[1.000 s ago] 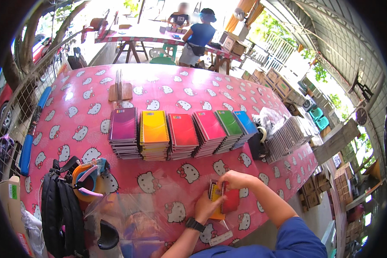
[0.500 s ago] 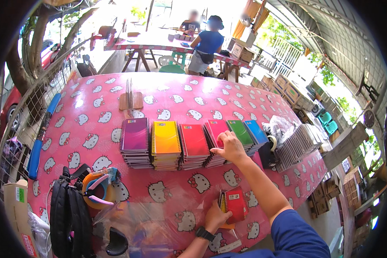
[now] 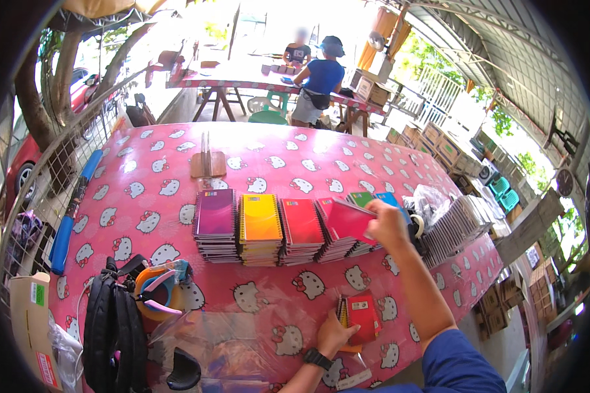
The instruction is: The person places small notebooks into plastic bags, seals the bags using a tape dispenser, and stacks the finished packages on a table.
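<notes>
My right hand (image 3: 388,224) is closed on the edge of a pink notebook (image 3: 349,220), which is lifted and tilted over the pink stack and partly hides the green stack (image 3: 362,197). Lower down, my left hand (image 3: 334,335) grips a small bundle of spiral notebooks, with a red notebook (image 3: 364,317) on top and a yellow edge showing below. Left of the lifted notebook stand stacks of purple notebooks (image 3: 214,213), yellow notebooks (image 3: 261,217) and red notebooks (image 3: 302,221). The blue stack (image 3: 388,199) is partly behind my right hand.
Grey-edged notebooks (image 3: 457,228) and clear plastic (image 3: 429,200) lie at the right. A black bag (image 3: 115,327), a tape dispenser (image 3: 156,288) and plastic sheets (image 3: 223,347) are on the near left of the pink table (image 3: 242,288). Two people work at a far table.
My right hand has moved right from the pink stack, now lifting a pink notebook off it. The left hand keeps its hold on the bundle. The view has shifted slightly.
</notes>
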Demonstrator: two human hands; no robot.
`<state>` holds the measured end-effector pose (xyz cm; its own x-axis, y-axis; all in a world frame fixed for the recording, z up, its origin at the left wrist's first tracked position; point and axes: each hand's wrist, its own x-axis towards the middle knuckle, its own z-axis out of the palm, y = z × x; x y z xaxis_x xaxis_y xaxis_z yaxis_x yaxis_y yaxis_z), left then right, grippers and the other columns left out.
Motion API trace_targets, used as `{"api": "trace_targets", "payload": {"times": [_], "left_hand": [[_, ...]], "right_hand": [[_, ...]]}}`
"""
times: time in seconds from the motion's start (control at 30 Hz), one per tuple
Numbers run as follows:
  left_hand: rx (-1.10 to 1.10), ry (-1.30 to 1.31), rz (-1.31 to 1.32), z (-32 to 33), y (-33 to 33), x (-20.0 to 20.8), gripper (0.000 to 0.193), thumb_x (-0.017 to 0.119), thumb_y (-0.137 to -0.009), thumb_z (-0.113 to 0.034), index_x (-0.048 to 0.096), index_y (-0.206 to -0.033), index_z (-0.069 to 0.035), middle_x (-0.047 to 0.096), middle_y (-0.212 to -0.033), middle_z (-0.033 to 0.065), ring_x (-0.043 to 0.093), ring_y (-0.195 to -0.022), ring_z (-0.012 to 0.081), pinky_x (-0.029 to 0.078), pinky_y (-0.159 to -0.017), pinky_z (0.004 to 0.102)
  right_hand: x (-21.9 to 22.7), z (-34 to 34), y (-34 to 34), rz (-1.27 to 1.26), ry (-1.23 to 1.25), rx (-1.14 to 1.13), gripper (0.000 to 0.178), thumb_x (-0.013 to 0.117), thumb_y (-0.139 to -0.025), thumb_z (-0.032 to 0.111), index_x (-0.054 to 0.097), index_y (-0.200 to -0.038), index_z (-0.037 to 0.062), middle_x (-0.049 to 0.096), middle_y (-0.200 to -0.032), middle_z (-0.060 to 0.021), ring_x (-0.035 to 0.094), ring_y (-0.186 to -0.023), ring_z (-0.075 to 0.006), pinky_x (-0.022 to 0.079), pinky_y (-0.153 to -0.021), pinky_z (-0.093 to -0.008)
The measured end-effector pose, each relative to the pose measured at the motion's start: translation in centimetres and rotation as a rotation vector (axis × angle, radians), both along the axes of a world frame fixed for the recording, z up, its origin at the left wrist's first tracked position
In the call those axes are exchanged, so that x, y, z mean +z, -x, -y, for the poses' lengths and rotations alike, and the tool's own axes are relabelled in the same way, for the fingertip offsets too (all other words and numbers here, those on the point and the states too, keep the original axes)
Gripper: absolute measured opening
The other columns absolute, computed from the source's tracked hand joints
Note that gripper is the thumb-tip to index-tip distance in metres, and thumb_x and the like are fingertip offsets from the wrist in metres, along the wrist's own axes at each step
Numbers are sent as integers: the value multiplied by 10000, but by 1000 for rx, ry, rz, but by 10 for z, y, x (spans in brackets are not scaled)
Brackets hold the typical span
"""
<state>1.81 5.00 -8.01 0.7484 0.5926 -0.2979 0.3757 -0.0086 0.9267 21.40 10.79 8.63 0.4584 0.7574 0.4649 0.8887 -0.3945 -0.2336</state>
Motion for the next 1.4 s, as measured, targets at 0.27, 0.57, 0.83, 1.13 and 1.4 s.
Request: {"api": "trace_targets", "payload": {"times": [0.27,0.57,0.83,1.13,1.4], "left_hand": [[106,-53,130,7,-11,-44,684,674,-715,-458,439,-1125,36,626,-929,251,610,-825,408,485,-690,456],[160,-109,154,4,-3,-15,764,760,-644,-428,430,-1147,43,616,-1005,238,608,-909,394,488,-744,434],[161,240,477,12,-10,-49,834,843,-585,-186,374,-1242,23,563,-1142,155,577,-1019,225,475,-855,347],[-136,134,539,27,20,-19,744,760,-613,38,395,-1252,-74,539,-1096,68,518,-1013,133,434,-889,278],[1,-36,661,48,15,-19,668,710,-607,46,370,-1165,-92,513,-1066,55,521,-1018,168,447,-896,323]], "right_hand": [[-21,86,33,113,987,515,163,605,-656,79,665,-793,143,616,-915,-11,544,-965,-212,443,-786,-395],[-123,144,46,-178,122,-8,801,812,-622,285,425,-1268,16,501,-1193,-169,467,-1117,-334,374,-960,-420],[-159,192,54,-1076,-186,-189,940,820,-651,296,285,-1335,-62,498,-1214,-194,483,-1140,-246,382,-972,-347],[-155,230,53,-1439,-175,262,877,823,-551,41,369,-1301,65,500,-1167,-21,458,-1111,-143,374,-959,-298],[-165,212,89,-1472,-369,379,789,829,-571,57,383,-1221,89,489,-1157,-40,467,-1100,-145,391,-961,-308]]}}
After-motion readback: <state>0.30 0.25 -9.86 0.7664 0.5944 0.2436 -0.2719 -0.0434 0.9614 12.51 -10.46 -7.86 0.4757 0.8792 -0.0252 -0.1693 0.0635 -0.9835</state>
